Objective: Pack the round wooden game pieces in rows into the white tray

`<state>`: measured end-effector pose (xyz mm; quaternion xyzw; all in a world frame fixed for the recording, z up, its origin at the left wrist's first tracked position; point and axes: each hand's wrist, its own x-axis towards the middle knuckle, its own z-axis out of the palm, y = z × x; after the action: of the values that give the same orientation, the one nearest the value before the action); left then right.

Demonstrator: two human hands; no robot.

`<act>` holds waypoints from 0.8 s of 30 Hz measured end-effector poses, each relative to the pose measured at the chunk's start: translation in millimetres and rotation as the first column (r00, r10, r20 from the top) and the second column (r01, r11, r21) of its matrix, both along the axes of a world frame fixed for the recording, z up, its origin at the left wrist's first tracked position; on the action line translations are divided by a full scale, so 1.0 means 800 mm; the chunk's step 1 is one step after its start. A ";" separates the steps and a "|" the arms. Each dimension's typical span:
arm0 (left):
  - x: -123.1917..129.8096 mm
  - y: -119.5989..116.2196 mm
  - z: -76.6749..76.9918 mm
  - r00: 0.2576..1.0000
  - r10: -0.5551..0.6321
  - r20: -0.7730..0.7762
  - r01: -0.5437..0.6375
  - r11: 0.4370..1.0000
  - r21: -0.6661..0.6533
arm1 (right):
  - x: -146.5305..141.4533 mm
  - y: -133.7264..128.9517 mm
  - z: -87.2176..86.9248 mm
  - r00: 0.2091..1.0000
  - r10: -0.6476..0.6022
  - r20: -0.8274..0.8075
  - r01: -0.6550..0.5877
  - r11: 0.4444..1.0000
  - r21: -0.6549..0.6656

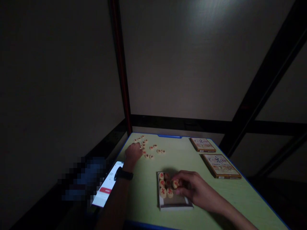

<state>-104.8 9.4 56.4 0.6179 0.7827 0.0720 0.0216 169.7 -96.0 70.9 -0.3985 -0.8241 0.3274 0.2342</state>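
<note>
My right hand (189,187) pinches a round xiangqi piece (176,183) with a red character, over a shallow open box (176,203). Several pieces sit in rows in the box's left part, among them a red-marked one (163,192) in the near corner; bare floor shows at the near side. At the far left of the table, my left hand (133,152) reaches into a loose group of xiangqi pieces (151,157), back of the hand up. Its fingertips are hidden, so whether it grips one is not visible. A dark band (123,174) circles my left wrist.
Two printed game boxes lie along the right edge of the green table (144,198), one farther back (202,144) and one nearer (220,165). A lit phone (107,185) is by the left edge, next to my left forearm. Walls stand behind and to the left.
</note>
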 end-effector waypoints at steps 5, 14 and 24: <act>0.020 -0.023 0.020 0.997 -0.052 -0.066 0.059 0.992 0.111 | -0.019 -0.041 -0.029 0.993 -0.117 0.012 0.114 0.985 0.128; 0.068 -0.173 -0.014 0.915 -0.373 0.154 0.383 0.923 -0.038 | -0.039 -0.055 -0.071 0.951 -0.267 0.157 0.210 0.928 0.307; 0.078 -0.192 -0.049 0.861 -0.389 0.328 0.405 0.914 0.023 | -0.055 -0.055 -0.042 0.907 -0.216 0.360 0.124 0.957 0.262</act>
<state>-42.4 -144.2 17.3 0.7445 0.6257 0.1486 0.1792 125.9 -140.1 37.3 -0.4954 -0.8485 0.1217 0.1407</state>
